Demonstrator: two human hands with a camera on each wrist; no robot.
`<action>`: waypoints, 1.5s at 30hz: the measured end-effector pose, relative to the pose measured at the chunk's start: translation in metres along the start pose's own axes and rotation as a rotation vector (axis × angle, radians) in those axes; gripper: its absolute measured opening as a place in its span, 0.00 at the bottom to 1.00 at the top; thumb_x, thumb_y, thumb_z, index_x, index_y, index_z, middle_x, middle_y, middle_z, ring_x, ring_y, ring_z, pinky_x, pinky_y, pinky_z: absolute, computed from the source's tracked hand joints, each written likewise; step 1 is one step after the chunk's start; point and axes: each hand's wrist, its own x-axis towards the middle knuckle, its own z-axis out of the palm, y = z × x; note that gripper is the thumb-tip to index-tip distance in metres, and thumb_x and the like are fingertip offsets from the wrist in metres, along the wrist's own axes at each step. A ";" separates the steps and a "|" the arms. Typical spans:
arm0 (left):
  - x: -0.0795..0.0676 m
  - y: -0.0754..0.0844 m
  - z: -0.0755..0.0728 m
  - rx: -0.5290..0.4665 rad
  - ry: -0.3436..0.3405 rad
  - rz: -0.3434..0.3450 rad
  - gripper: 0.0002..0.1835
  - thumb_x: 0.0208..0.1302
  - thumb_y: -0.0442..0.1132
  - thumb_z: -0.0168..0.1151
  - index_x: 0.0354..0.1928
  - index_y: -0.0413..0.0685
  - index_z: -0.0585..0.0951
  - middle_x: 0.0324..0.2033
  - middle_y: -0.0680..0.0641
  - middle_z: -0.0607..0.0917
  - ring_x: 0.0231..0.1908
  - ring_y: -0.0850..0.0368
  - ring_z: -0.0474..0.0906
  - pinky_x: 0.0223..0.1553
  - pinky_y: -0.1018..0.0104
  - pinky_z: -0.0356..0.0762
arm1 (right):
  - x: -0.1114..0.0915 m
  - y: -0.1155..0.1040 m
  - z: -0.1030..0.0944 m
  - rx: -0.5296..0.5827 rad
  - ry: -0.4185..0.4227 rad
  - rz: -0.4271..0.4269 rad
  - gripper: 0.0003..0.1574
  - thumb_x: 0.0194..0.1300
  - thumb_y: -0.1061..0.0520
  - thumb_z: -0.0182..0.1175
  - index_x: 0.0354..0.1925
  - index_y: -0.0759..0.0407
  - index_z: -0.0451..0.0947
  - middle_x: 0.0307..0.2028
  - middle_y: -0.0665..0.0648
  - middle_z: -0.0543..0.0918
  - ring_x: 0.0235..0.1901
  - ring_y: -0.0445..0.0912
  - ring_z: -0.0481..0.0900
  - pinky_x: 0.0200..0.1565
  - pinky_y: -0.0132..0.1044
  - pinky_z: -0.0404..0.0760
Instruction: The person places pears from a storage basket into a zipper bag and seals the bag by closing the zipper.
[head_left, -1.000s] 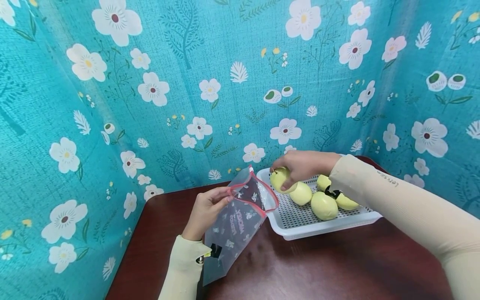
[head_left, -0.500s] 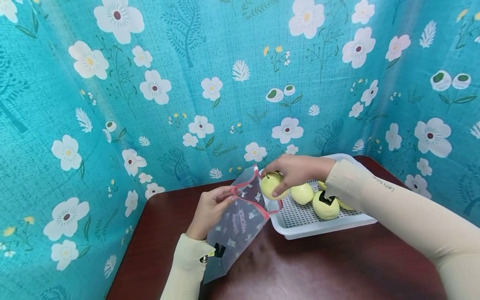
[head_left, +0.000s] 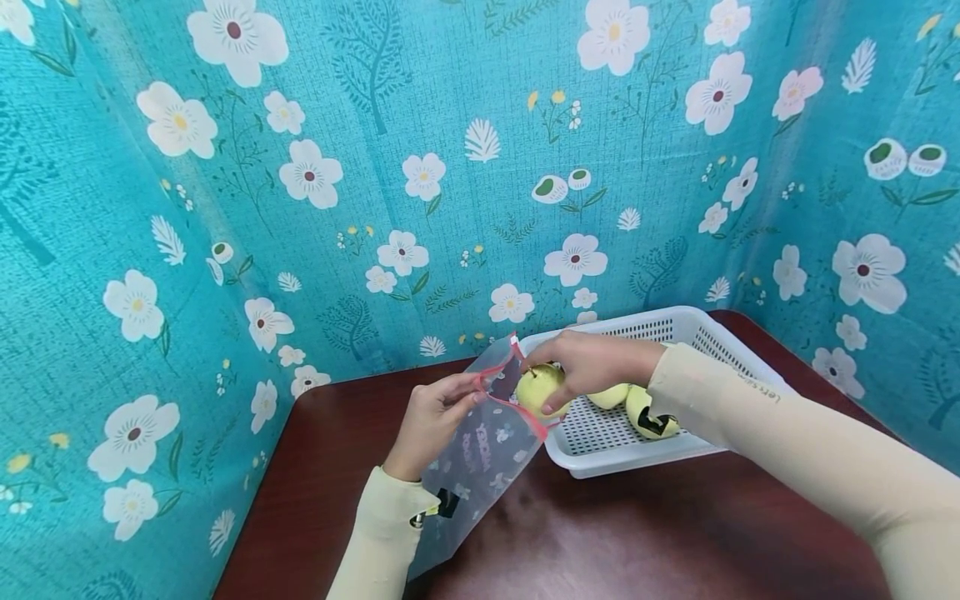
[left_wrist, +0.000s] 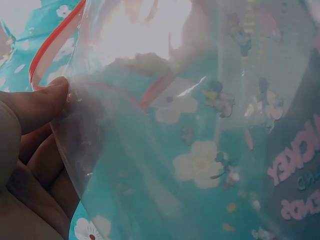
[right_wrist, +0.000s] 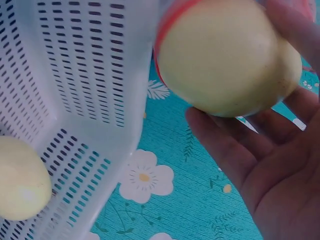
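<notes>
We hold both arms forward, our hands near each other but not touching. Our left arm [head_left: 378,533] comes up to the left hand [head_left: 429,425], whose thumb [left_wrist: 42,104] and index finger [head_left: 457,385] pinch together. Our right arm [head_left: 795,454] reaches leftward, bringing the right hand [head_left: 600,367] just right of the other, back upward, thumb [head_left: 555,402] and fingers [right_wrist: 220,145] curved in a grip. Cream sleeves [head_left: 705,383] cover both forearms.

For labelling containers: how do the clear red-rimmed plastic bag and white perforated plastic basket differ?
The bag is translucent and printed; the basket is opaque with holes. The bag slants, pinched by the left hand; the basket rests on the brown table. Both are open.
</notes>
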 end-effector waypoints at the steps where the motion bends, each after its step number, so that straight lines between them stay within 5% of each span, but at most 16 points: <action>1: 0.000 0.000 0.001 0.003 -0.005 -0.001 0.17 0.59 0.33 0.69 0.51 0.49 0.85 0.43 0.51 0.87 0.43 0.60 0.84 0.42 0.62 0.81 | 0.000 0.001 0.002 0.005 0.012 -0.002 0.38 0.52 0.41 0.74 0.58 0.51 0.78 0.46 0.39 0.79 0.39 0.39 0.76 0.40 0.36 0.77; 16: 0.001 0.004 0.005 0.017 -0.024 -0.008 0.17 0.60 0.36 0.68 0.52 0.48 0.84 0.44 0.52 0.87 0.45 0.59 0.84 0.42 0.62 0.81 | -0.006 0.005 0.023 -0.036 0.121 -0.030 0.40 0.52 0.34 0.71 0.59 0.48 0.78 0.50 0.41 0.79 0.44 0.39 0.75 0.45 0.40 0.76; 28: 0.000 0.004 0.008 -0.021 -0.051 -0.018 0.17 0.60 0.35 0.67 0.52 0.50 0.85 0.45 0.54 0.87 0.44 0.64 0.83 0.43 0.66 0.81 | -0.010 0.009 0.035 0.110 0.121 0.001 0.42 0.58 0.28 0.61 0.64 0.47 0.72 0.39 0.38 0.79 0.37 0.41 0.76 0.40 0.38 0.76; 39: -0.003 0.004 0.008 -0.018 -0.040 -0.008 0.17 0.60 0.33 0.67 0.52 0.49 0.84 0.45 0.50 0.87 0.45 0.63 0.83 0.42 0.64 0.81 | -0.005 0.006 0.047 0.191 0.111 -0.037 0.33 0.63 0.39 0.65 0.62 0.48 0.73 0.34 0.41 0.78 0.33 0.40 0.75 0.35 0.36 0.78; 45: -0.001 0.004 0.008 -0.019 -0.036 0.031 0.16 0.60 0.36 0.67 0.51 0.47 0.84 0.44 0.50 0.87 0.45 0.61 0.83 0.43 0.64 0.81 | -0.003 0.002 0.050 0.198 0.101 -0.063 0.29 0.60 0.44 0.68 0.58 0.47 0.75 0.41 0.38 0.79 0.41 0.37 0.77 0.46 0.37 0.80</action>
